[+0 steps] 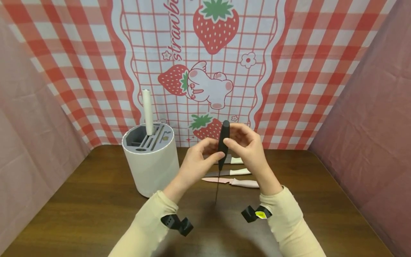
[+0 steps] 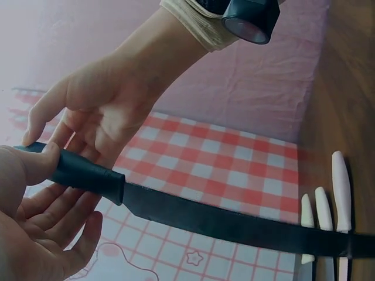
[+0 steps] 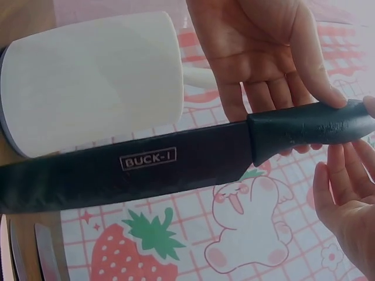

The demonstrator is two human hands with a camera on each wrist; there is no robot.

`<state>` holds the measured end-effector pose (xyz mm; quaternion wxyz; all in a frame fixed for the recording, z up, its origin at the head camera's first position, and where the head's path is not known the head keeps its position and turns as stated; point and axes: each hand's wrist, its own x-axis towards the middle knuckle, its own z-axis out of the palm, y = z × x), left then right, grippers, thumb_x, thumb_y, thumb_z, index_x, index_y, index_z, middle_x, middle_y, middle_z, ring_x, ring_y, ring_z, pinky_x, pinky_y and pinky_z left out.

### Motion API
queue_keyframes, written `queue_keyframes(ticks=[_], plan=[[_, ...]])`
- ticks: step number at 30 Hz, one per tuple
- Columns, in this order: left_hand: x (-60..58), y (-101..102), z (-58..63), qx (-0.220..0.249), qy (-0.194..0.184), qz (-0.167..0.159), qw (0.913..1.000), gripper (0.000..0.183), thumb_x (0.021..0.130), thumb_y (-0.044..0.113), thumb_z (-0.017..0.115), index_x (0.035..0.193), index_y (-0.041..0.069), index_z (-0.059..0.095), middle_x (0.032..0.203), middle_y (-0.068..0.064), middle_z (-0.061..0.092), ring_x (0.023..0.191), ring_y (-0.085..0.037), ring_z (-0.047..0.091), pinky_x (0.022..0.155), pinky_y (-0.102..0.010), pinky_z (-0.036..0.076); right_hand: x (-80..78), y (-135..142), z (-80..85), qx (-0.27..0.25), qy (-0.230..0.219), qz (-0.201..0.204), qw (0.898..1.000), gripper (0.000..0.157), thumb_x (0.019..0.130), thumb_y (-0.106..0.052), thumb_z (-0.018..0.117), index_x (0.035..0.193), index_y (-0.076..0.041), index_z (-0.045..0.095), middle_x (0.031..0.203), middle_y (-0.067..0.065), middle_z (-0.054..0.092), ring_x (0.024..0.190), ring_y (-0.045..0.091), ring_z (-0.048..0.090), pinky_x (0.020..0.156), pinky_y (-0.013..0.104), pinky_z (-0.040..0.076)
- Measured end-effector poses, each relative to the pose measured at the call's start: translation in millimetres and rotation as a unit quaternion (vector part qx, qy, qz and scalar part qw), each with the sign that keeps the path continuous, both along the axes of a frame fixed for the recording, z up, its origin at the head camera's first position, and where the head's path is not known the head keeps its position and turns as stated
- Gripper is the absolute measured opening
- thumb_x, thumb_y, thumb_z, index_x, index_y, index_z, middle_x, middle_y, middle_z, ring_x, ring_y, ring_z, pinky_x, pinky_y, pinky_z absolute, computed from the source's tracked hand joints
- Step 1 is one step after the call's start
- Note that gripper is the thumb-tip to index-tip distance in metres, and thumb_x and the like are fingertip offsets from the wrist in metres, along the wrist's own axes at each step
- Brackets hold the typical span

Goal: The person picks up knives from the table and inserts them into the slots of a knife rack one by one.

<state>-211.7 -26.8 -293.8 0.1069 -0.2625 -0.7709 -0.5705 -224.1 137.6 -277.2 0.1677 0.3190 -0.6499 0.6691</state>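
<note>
A knife with a black handle and a long dark blade is held upright, handle up and tip down, in front of the person. My left hand pinches the lower handle near the blade. Higher up, my right hand grips the handle with thumb and fingers. "BUCK-1" is lettered on the blade in the right wrist view. Behind the hands, three light-handled knives lie on the table: a pink one, a second, and a third partly hidden.
To the left stands a round white knife block with a grey slotted top. One white handle sticks up from it. A strawberry-print cloth hangs behind the brown wooden table, with pink cloth at both sides.
</note>
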Motion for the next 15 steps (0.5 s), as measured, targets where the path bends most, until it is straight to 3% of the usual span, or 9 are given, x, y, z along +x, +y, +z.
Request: queue_keyframes(ticks=[10,15], plan=[[3.9,-1.2,4.5,-0.032,0.018,0.013,0.9992,0.027,0.087,0.016,0.062,0.112,0.009,0.059,0.094,-0.004,0.065,0.087,-0.012,0.060,0.076,-0.027,0.052,1.8,1.7,0.5,0.002,0.006,-0.020,1.000,0.025,0.082,-0.001,0.064,0.106,-0.007,0.061,0.091,-0.003,0.064,0.084,0.011,0.061,0.074,0.023,0.051],[5.5,-2.0,5.8,-0.033,0.019,0.019,0.9991,0.023,0.087,0.011,0.060,0.110,0.008,0.059,0.091,-0.005,0.065,0.085,-0.012,0.060,0.074,-0.028,0.053,2.6,3.0,0.9,0.006,0.014,-0.026,1.000,0.023,0.082,0.003,0.062,0.105,0.000,0.061,0.090,-0.003,0.065,0.082,0.011,0.061,0.072,0.023,0.050]])
